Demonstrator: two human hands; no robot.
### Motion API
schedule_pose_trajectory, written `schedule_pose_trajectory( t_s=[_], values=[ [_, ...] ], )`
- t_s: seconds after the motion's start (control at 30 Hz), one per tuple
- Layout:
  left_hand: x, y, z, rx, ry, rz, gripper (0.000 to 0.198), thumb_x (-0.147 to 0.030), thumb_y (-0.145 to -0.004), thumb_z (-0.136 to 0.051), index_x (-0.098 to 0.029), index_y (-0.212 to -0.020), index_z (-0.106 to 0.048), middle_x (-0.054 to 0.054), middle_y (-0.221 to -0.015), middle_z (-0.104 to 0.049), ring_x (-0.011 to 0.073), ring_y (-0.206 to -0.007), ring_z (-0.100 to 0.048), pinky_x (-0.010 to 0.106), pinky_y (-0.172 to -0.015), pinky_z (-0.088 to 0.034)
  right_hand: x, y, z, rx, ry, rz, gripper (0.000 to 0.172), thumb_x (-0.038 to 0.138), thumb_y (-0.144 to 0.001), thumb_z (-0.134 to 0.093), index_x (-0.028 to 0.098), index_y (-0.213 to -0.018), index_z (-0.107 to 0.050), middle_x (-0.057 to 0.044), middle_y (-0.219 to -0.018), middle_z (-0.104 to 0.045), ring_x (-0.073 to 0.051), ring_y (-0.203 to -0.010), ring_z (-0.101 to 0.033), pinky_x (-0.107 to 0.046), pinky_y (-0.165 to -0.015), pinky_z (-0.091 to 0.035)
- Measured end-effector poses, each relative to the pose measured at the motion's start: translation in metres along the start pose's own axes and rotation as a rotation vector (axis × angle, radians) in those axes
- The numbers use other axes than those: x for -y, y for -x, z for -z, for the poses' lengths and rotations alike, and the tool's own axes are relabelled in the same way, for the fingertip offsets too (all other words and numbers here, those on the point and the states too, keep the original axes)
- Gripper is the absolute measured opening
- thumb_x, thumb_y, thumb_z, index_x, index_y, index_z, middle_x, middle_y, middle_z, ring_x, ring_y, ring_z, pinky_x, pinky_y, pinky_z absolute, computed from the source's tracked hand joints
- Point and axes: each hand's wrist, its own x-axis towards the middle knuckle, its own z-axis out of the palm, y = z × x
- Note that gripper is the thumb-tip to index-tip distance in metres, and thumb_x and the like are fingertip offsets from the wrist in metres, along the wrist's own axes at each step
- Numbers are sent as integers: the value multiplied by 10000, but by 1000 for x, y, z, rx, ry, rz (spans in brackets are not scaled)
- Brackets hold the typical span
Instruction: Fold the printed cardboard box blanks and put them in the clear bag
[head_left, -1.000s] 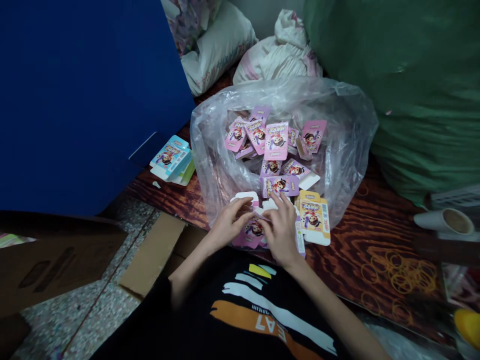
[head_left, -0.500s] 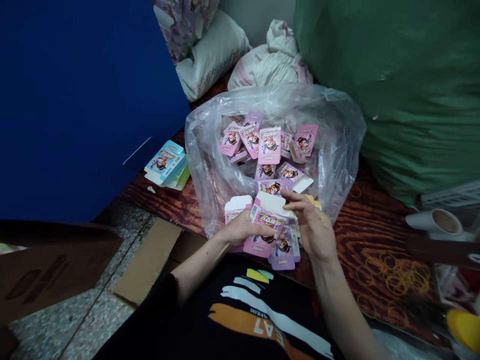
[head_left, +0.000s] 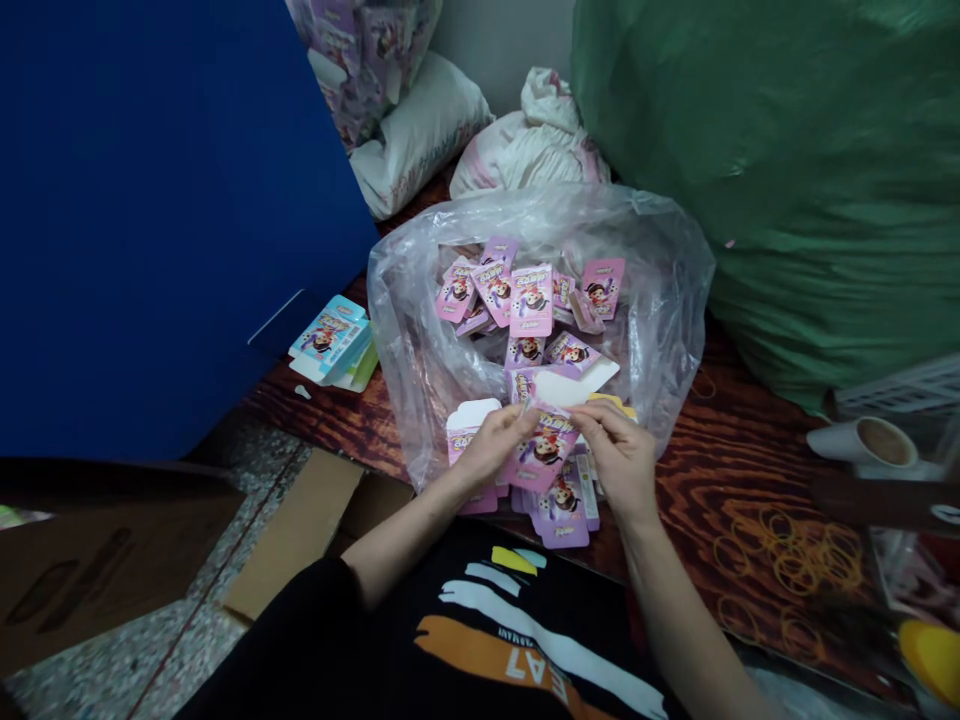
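Note:
Between both hands is a small pink cardboard box (head_left: 546,452) printed with a cartoon figure, its white end flap up at the far side. My left hand (head_left: 495,440) grips its left upper edge, thumb on top. My right hand (head_left: 616,455) pinches its upper right corner. Beneath and beside it lie more flat boxes: a purple box (head_left: 564,515) nearest my body and a pink box with a white flap (head_left: 472,420) by my left wrist. Just beyond the hands a clear plastic bag (head_left: 416,400) lies spread with its mouth wide, several pink and purple boxes (head_left: 531,300) inside.
Blue and green boxes (head_left: 330,340) lie left on the wood-grain table (head_left: 705,480). Yellow rubber bands (head_left: 802,550) and a white cup (head_left: 862,442) are at right. White sacks (head_left: 532,150) stand behind, a big green bag (head_left: 780,200) at back right, a blue panel (head_left: 165,220) at left.
My right hand has come in from beside the pink box and now pinches its corner. My left hand has shifted up to the box's far edge.

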Motion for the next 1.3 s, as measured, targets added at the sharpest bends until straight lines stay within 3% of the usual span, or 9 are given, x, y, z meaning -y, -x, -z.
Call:
schedule_pose_trajectory(
  t_s=[0.1, 0.2, 0.33, 0.43, 0.6, 0.7, 0.93, 1.13, 1.3],
  values=[
    [-9, 6, 1, -64, -102, -169, 597, -600, -801, -746, -161, -1199, -674, 45, -923, -684, 156, -803, -612, 249, -712, -492, -2, -2, 5, -89, 37, 31, 146, 306, -858, -689, 229, -750, -750, -17, -771, -673, -189, -782, -616, -320, -753, -476],
    [-20, 16, 7, 61, -299, -272, 577, -406, -877, -718, -198, -1397, -578, 44, -983, -660, 125, -757, -561, 233, -676, -464, -2, -3, 8, -7, 24, 32, 191, 310, -875, -665, 216, -715, -712, -10, -725, -641, -173, -733, -588, -297, -701, -462],
    [-31, 22, 19, 199, -500, -324, 431, -297, -930, -656, -212, -1349, -603, 15, -925, -619, 104, -696, -510, 234, -651, -438, 2, -4, 9, 125, -72, -37, 97, 310, -854, -690, 229, -897, -719, 11, -733, -622, -152, -700, -577, -265, -646, -459],
    [-33, 22, 23, 243, -485, -282, 367, -293, -939, -641, -217, -1293, -579, 16, -966, -595, 100, -707, -553, 223, -630, -436, 5, -7, 11, 176, -160, -122, 364, 330, -858, -700, 261, -1212, -652, 32, -760, -626, -145, -685, -584, -252, -623, -464],
    [-34, 24, 20, 185, -377, -187, 583, -268, -925, -650, -248, -1427, -354, 5, -1001, -552, 75, -655, -565, 211, -599, -435, 7, -10, 15, 310, -86, -41, 142, 366, -876, -703, 237, -903, -756, -39, -961, -738, -196, -930, -668, -314, -834, -518],
    [-34, 28, 17, 218, -431, -189, 582, -246, -929, -634, -233, -1437, -349, 1, -972, -547, 75, -650, -554, 216, -601, -429, 5, -7, 12, 280, -128, -83, 174, 388, -829, -757, 225, -774, -732, -38, -897, -750, -192, -875, -686, -315, -809, -539],
    [-34, 28, 17, 253, -489, -196, 663, -262, -929, -652, -244, -1512, -338, 9, -972, -573, 70, -614, -504, 220, -575, -410, 2, -10, 9, 165, -83, -153, 211, 411, -760, -815, 210, -766, -755, -22, -713, -727, -153, -638, -642, -264, -593, -518],
    [-28, 26, 22, 232, -415, -175, 671, -277, -923, -646, -236, -1526, -355, 18, -970, -595, 74, -615, -467, 214, -568, -390, 3, -8, 22, 379, -52, -41, 170, 398, -872, -731, 249, -881, -813, -58, -917, -797, -216, -871, -734, -342, -810, -585],
    [-24, 24, 26, 309, -436, -182, 378, -294, -942, -623, -198, -1308, -615, 65, -1079, -656, 118, -764, -560, 244, -681, -450, 4, 7, 25, 430, 41, 63, 122, 326, -887, -721, 256, -943, -804, -67, -992, -784, -224, -942, -722, -363, -854, -572]
  ],
)
